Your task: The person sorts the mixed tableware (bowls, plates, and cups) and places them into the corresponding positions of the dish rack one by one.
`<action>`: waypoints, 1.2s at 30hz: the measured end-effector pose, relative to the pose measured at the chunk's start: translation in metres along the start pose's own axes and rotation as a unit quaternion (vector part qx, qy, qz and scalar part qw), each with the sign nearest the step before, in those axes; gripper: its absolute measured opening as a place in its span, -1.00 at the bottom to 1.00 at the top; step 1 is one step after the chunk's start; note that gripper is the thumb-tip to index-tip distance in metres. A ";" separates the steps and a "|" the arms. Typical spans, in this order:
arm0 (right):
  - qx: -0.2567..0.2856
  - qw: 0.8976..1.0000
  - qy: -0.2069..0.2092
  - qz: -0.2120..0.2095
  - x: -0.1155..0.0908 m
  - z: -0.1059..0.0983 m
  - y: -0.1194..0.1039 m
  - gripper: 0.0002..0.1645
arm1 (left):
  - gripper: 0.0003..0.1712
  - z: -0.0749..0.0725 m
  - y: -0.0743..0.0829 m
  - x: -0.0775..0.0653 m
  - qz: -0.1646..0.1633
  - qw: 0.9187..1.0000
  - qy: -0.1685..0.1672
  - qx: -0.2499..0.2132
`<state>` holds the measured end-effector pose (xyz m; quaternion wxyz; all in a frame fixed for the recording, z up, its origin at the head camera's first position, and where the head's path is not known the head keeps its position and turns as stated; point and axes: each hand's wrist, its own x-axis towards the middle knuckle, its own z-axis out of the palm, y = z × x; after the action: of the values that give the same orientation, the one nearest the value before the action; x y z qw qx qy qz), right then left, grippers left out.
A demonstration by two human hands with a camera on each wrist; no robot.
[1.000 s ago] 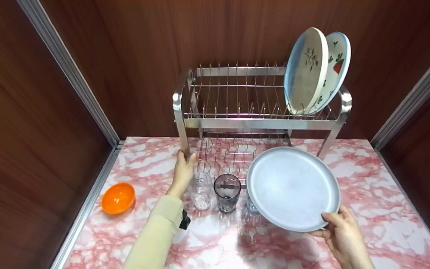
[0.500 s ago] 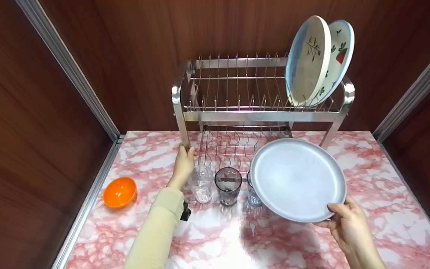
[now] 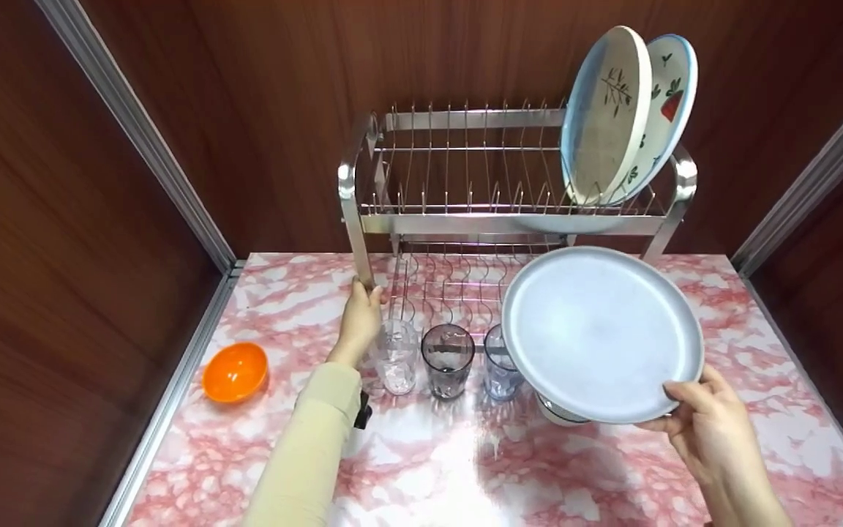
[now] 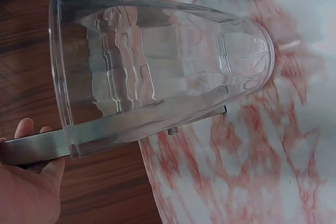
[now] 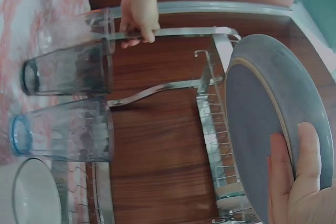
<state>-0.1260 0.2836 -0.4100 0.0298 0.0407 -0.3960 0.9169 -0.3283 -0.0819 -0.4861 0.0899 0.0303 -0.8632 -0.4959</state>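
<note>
My left hand (image 3: 361, 322) grips the left front leg of the metal dish rack (image 3: 451, 223); the left wrist view shows its thumb and fingers round the flat metal leg (image 4: 37, 148). With thumb above and fingers beneath, my right hand (image 3: 710, 424) holds a round pale grey plate (image 3: 604, 333) by its lower right rim. The plate is raised in front of the rack's right side, and its grey-blue underside (image 5: 252, 114) shows in the right wrist view. Two patterned plates (image 3: 608, 124) stand upright in the top tier's right end.
Before the rack stand a clear glass (image 3: 396, 359), a dark grey glass (image 3: 448, 362) and a bluish glass (image 3: 500, 366). A white cup or bowl (image 5: 39, 195) is mostly hidden under the plate in the head view. An orange bowl (image 3: 235, 372) sits at left on the marbled table (image 3: 421, 468).
My right hand has moved the grey plate up and to the right, uncovering the bluish glass and part of the white vessel. My left hand keeps its hold on the rack's leg.
</note>
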 end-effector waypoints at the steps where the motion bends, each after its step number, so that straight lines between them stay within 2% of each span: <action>1: 0.000 1.000 -0.001 0.001 0.001 0.001 -0.002 -0.54 | -0.72 0.000 -0.001 0.000 -0.003 1.000 -0.002 0.000; 6: 0.007 1.000 -0.009 0.000 0.008 0.009 -0.009 -0.54 | -0.72 0.000 -0.003 0.000 -0.012 1.000 -0.011 -0.005; 11: -0.011 1.000 -0.008 -0.001 0.019 0.020 -0.016 -0.58 | -0.70 0.000 -0.003 -0.001 -0.010 1.000 -0.013 -0.002; 25: -0.027 0.999 -0.028 -0.005 0.041 0.051 -0.035 -0.64 | -0.66 0.001 0.001 0.001 0.010 1.000 0.012 0.012; 30: -0.024 0.999 -0.036 0.003 0.051 0.061 -0.042 -0.64 | -0.65 0.002 -0.001 0.002 0.012 1.000 0.010 -0.007; 36: -0.038 0.999 -0.029 0.017 0.067 0.073 -0.047 -0.69 | -0.59 0.002 -0.004 0.001 0.001 0.998 -0.013 -0.056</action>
<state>-0.1847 0.2640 -0.3196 0.0043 0.0595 -0.4318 0.9000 -0.3299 -0.0822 -0.4910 0.0809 0.0183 -0.8354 -0.5433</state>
